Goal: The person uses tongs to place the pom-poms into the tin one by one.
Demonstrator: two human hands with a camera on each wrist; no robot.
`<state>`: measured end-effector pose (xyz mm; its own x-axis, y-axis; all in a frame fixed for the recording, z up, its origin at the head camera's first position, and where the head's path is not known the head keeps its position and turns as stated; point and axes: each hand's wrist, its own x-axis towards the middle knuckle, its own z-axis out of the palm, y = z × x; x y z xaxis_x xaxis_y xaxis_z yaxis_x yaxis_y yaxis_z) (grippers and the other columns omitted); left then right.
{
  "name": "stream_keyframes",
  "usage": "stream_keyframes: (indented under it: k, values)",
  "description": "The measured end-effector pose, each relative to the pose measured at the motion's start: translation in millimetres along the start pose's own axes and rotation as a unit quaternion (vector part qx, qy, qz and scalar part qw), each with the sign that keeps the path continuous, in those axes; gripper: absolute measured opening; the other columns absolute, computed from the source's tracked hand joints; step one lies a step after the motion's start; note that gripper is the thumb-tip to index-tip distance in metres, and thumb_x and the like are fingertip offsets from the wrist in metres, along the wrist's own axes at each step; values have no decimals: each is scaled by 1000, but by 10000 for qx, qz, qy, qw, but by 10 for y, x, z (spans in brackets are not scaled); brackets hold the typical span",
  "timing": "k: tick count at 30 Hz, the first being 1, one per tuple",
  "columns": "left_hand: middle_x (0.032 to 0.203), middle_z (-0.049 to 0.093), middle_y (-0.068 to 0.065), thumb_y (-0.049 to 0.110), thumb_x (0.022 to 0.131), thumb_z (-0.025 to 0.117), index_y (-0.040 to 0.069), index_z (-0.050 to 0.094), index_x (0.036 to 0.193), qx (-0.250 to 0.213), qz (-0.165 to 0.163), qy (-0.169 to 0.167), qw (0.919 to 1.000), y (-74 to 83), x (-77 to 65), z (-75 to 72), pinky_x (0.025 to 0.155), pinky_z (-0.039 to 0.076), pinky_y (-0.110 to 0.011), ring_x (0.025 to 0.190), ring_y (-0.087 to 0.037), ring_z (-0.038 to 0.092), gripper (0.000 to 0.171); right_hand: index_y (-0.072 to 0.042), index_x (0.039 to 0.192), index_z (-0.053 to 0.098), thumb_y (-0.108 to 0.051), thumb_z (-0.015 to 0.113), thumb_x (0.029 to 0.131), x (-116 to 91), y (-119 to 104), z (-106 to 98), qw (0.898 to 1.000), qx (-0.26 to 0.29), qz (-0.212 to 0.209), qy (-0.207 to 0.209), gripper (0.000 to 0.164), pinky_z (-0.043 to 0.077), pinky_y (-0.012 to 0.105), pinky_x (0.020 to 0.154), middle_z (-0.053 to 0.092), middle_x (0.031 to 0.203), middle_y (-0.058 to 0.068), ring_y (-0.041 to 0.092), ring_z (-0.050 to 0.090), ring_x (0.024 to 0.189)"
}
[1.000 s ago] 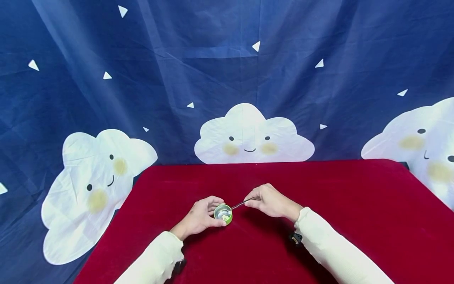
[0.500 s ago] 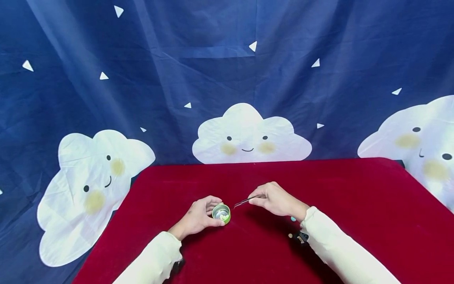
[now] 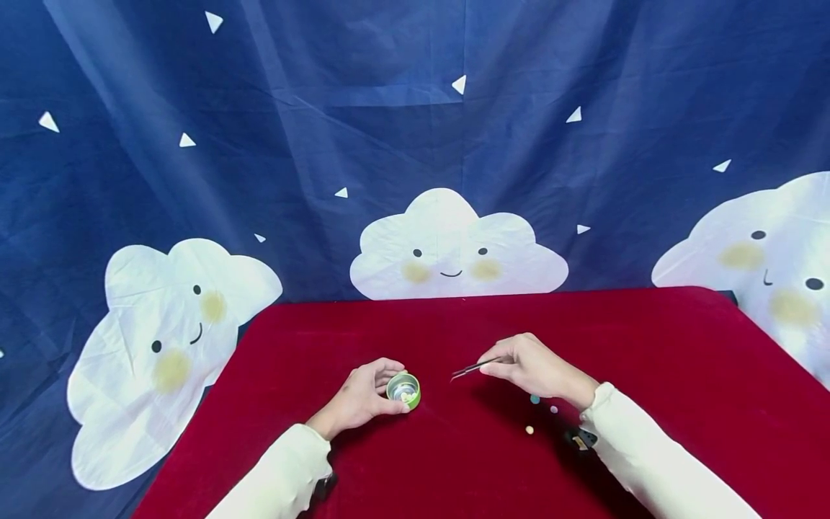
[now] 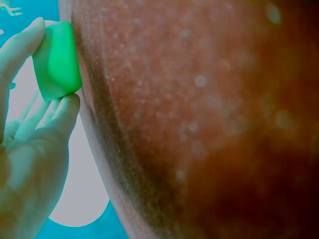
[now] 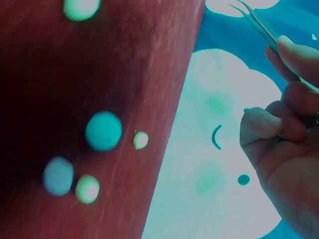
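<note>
A small green round tin (image 3: 415,404), silvery inside, holds several pale pieces (image 3: 408,396). My left hand (image 3: 362,395) grips it from the left, thumb at the near side and fingers round the back; the left wrist view shows the tin's green wall (image 4: 59,59) between thumb and fingers. To the right, my right hand (image 3: 534,366) pinches a pair of fine tweezers (image 3: 470,370) that point left over the table. In the right wrist view the curved tips of the tweezers (image 5: 254,21) stand slightly apart with nothing seen between them.
Near the right wrist a teal ball (image 3: 534,399), a pinkish ball (image 3: 554,409) and a yellowish ball (image 3: 529,429) lie on the red tablecloth (image 3: 441,461). Smaller pale balls (image 5: 87,189) show beside them in the right wrist view. A blue cloud-print curtain (image 3: 402,144) hangs behind.
My right hand has drawn the tweezers away from the tin's rim toward the right, uncovering the coloured balls below the wrist. The left hand keeps its hold on the tin.
</note>
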<state>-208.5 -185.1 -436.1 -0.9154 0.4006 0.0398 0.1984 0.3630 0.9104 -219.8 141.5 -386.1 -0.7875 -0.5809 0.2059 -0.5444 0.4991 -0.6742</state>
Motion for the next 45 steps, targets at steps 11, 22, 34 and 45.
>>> stream_keyframes:
  k: [11, 22, 34, 45]
  values:
    - [119, 65, -17, -2, 72, 86, -7, 57, 124, 120, 7, 5, 9999, 3, 1, -17, 97, 53, -41, 111, -32, 64, 60, -9, 101, 79, -12, 75, 89, -250, 110, -230, 9998, -135, 64, 151, 13, 48, 23, 59, 72, 83, -3, 7, 55, 68]
    - [120, 66, -16, 1, 72, 88, -6, 58, 124, 233, 18, 41, 9997, 10, -18, -4, 98, 52, -39, 112, -32, 64, 60, -8, 102, 79, -9, 75, 89, -483, 172, -345, 9999, -38, 90, 112, 14, 51, 23, 57, 72, 83, -2, 14, 60, 64]
    - [119, 66, -15, 1, 72, 88, -6, 58, 123, 262, -10, 43, 9996, -6, -16, -5, 96, 54, -36, 110, -30, 65, 60, -11, 100, 80, -11, 76, 88, -706, 281, -412, 9996, -116, 61, 268, 12, 43, 20, 52, 70, 80, -6, 5, 54, 63]
    - [119, 66, -15, 1, 73, 88, -7, 58, 124, 241, -1, -1, 9997, -25, 12, -3, 97, 53, -36, 110, -30, 65, 60, -15, 97, 79, -9, 75, 88, -924, 403, -429, 9990, -1, -390, 198, 11, 45, 19, 55, 72, 84, -9, 2, 54, 68]
